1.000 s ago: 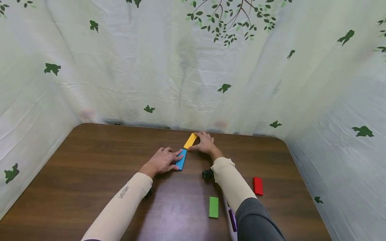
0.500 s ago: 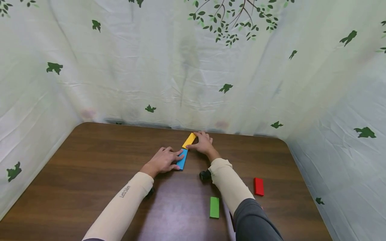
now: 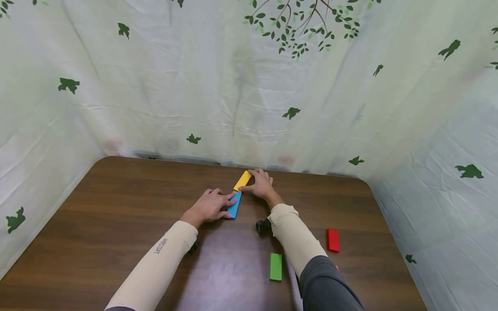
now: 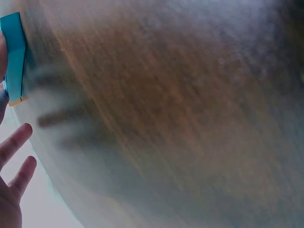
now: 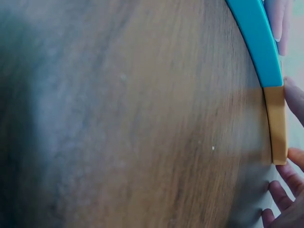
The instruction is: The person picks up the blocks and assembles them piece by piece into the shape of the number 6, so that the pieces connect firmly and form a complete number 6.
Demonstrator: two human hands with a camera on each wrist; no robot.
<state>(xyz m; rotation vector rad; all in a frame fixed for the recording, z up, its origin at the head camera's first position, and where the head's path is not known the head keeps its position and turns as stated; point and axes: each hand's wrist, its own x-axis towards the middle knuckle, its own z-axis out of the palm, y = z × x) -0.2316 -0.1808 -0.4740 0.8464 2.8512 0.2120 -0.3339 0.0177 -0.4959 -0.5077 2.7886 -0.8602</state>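
In the head view, a flat blue rectangular block [image 3: 235, 206] lies on the brown wooden table [image 3: 128, 203]. My left hand [image 3: 210, 205] holds it between thumb and index finger, the other fingers spread. Touching the blue block's far end is a yellow block [image 3: 242, 180], set at a slight angle to it. My right hand [image 3: 260, 185] pinches the yellow one lengthwise, thumb near the joint and index finger at the far end. The right wrist view shows the blue block [image 5: 259, 42] and yellow block [image 5: 276, 123] end to end. The left wrist view catches only part of the blue block [image 4: 16, 54].
A green block [image 3: 276, 267] lies nearer, left of the right forearm, and a red block [image 3: 333, 240] lies to its right. Another red bit peeks from behind the right sleeve. A white curtain [image 3: 218, 86] with leaf prints stands behind the table's far edge.
My right hand has slid the yellow block slightly left against the blue block's end. The left hand stays put. A purple block seen earlier is now hidden by the right arm.
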